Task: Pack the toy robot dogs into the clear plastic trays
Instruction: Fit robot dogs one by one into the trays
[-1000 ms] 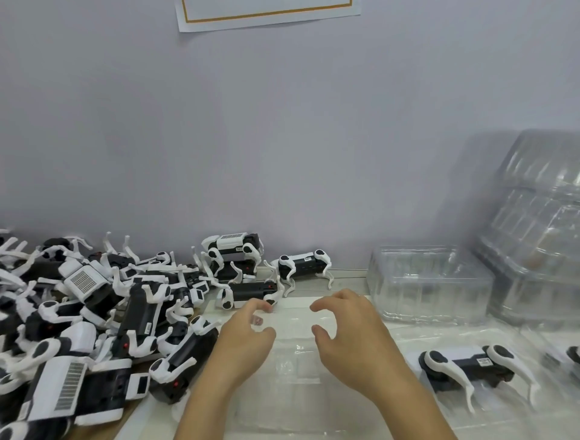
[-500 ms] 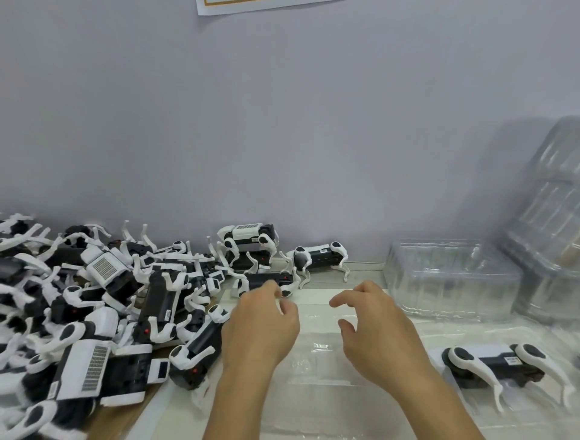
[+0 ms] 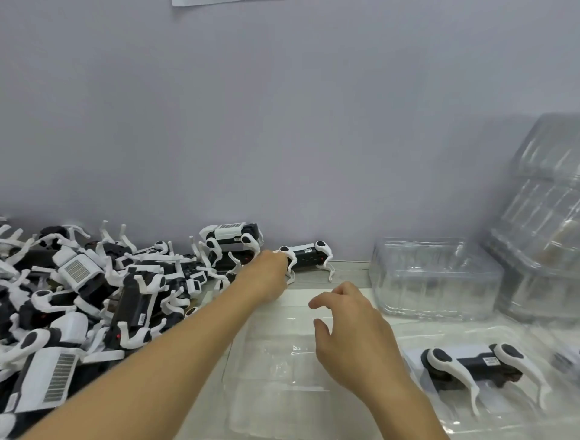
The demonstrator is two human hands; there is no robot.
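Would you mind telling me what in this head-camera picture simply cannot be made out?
- Left hand: its fingertips are hidden behind its own back, so whether it grips the standing toy dog is unclear.
- Paper on the wall: cut off by the top edge.
- Stack of clear trays: blurred, count unreadable.
- Dark object: blurred and cut by the right edge.
- Label on the packed dog: too small to read.
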